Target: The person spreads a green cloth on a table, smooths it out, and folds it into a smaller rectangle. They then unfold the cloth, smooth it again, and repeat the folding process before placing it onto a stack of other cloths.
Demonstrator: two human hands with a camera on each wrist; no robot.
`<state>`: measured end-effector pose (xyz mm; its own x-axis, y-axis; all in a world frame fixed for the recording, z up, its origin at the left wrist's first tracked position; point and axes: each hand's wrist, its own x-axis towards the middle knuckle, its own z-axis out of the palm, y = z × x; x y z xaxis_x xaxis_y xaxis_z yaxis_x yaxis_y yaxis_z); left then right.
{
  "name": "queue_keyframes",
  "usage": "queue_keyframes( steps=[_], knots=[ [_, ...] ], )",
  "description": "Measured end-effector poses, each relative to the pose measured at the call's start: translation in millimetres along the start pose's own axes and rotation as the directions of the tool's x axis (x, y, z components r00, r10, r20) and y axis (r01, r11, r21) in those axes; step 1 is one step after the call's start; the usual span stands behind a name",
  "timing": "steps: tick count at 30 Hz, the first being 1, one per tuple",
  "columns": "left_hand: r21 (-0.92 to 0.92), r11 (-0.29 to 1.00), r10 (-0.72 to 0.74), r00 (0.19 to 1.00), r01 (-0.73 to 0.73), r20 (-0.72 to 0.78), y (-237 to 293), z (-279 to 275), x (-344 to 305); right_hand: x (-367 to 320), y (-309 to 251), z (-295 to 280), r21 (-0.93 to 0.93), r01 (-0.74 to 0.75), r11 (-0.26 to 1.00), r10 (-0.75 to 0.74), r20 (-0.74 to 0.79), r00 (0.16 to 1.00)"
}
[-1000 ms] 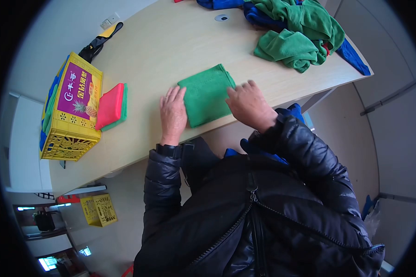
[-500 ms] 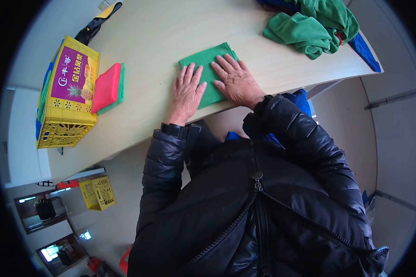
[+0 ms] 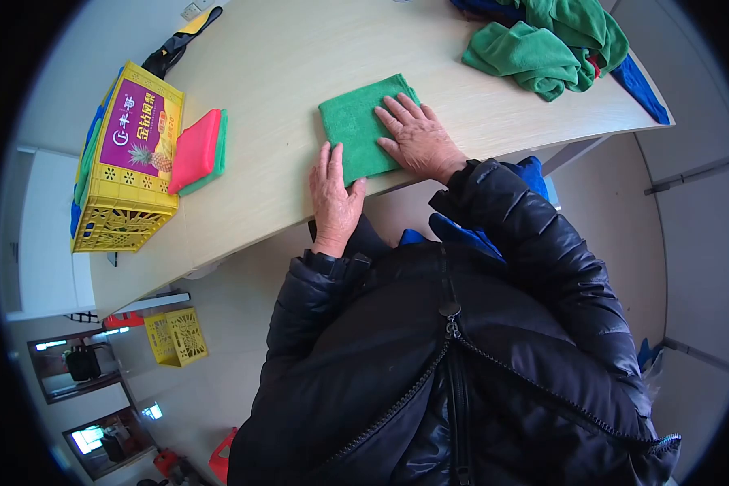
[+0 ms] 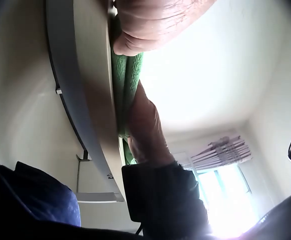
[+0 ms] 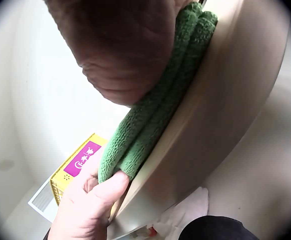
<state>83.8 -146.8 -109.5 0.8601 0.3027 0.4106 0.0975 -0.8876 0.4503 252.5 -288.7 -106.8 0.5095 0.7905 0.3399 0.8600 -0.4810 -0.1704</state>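
A folded green towel point(image 3: 352, 120) lies near the front edge of the table. My right hand point(image 3: 421, 142) rests flat on its right part, fingers spread and straight. Along the towel's lower left side is my left hand point(image 3: 336, 202), its straight fingers touching the left edge and its thumb by the front edge. The right wrist view shows the towel's thick layered fold point(image 5: 145, 130), with the left thumb point(image 5: 113, 186) against the near corner. Most of the right hand's palm side is hidden against the cloth.
To the left stands a yellow crate point(image 3: 125, 228) with a pineapple label, holding cloths. A folded red and green cloth bundle point(image 3: 196, 152) leans beside it. Loose green and blue cloths point(image 3: 535, 61) are heaped at the far right. Another yellow crate point(image 3: 176, 336) sits on the floor.
The right hand came down from the towel's right edge and spread flat on top. The left hand moved onto the towel's left part, then slid back to its lower left edge.
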Motion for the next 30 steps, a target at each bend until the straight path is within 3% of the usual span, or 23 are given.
queue_keyframes(
  steps=[10,18,30],
  knots=[
    [-0.13,0.987,-0.107,0.992,0.098,-0.066,3,13,7,0,2,3,0.021,0.002,1.0,-0.002,-0.014,1.0],
    [-0.045,0.989,-0.149,0.977,0.144,-0.152,18,17,18,0,2,2,0.029,0.008,1.0,-0.007,-0.046,0.999],
    [-0.033,0.997,-0.071,0.985,0.066,-0.158,17,4,11,-2,1,-2,0.041,-0.001,0.999,0.002,-0.036,0.999]
  ],
)
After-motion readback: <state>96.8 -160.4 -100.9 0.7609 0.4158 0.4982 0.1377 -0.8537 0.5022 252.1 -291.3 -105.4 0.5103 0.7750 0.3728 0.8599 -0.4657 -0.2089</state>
